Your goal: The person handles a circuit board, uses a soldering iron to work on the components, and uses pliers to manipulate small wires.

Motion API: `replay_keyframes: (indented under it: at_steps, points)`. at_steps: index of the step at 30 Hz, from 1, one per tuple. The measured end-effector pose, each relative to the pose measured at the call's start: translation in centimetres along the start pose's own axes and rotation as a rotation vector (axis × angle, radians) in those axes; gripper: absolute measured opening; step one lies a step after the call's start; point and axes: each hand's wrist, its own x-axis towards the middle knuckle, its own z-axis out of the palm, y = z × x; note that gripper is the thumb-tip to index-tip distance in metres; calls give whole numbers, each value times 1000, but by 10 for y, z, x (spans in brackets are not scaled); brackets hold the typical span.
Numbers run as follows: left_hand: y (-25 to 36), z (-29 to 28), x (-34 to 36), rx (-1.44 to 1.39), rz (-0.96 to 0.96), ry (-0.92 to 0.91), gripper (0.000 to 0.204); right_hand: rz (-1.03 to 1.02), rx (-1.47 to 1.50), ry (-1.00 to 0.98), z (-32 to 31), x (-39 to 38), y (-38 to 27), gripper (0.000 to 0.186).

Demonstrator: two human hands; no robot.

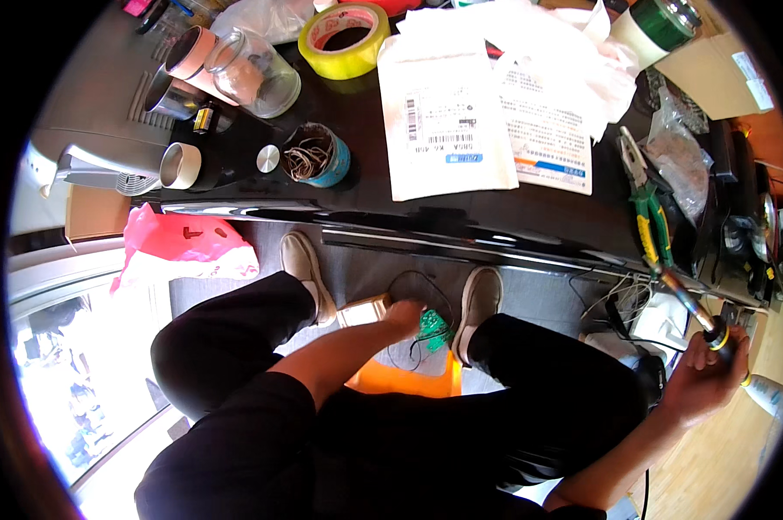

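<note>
My right hand point(704, 374) is closed around the handle of a soldering iron point(718, 336), black with yellow rings. Its heat-stained metal shaft points up and left, just below the handles of the pliers point(652, 227) on the desk's right end. Low between my knees, my left hand point(404, 319) is closed at the edge of a green circuit board point(433, 329). Thin black wires loop around the board. Its fingertips are small and partly hidden in this view. A pale box-like thing point(365, 310) lies beside the left wrist.
Across the dark desk point(261, 192) stand a glass jar point(266, 82), yellow tape roll point(344, 65), tin of brown strips point(315, 156) and white paper envelope point(443, 130). A pink bag point(179, 247) lies below left. An orange stool edge point(400, 380) shows beneath me; cables point(621, 299) tangle at right.
</note>
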Motion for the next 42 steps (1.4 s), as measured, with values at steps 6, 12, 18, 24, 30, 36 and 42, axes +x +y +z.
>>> replay_keyframes:
  at_steps: [6,12,18,24,30,36,42]
  points:
    - [2,-78,-44,518,675,2,34,29,12,89,-6,3,-1,35]
    - [-8,-103,-77,490,3,25,101,-5,-16,77,-5,1,-2,34]
    - [-34,-85,-68,336,-95,4,86,10,58,8,-8,4,3,33]
    - [-55,-107,-49,249,-256,25,76,-5,25,20,0,3,2,30]
    - [-106,-185,-28,50,-311,-11,67,11,90,-26,9,-1,6,33]
    - [-157,-255,-23,169,-302,-116,70,15,132,-94,5,2,8,36]
    - [-161,-246,-24,90,-286,-51,82,60,195,-15,18,0,4,34]
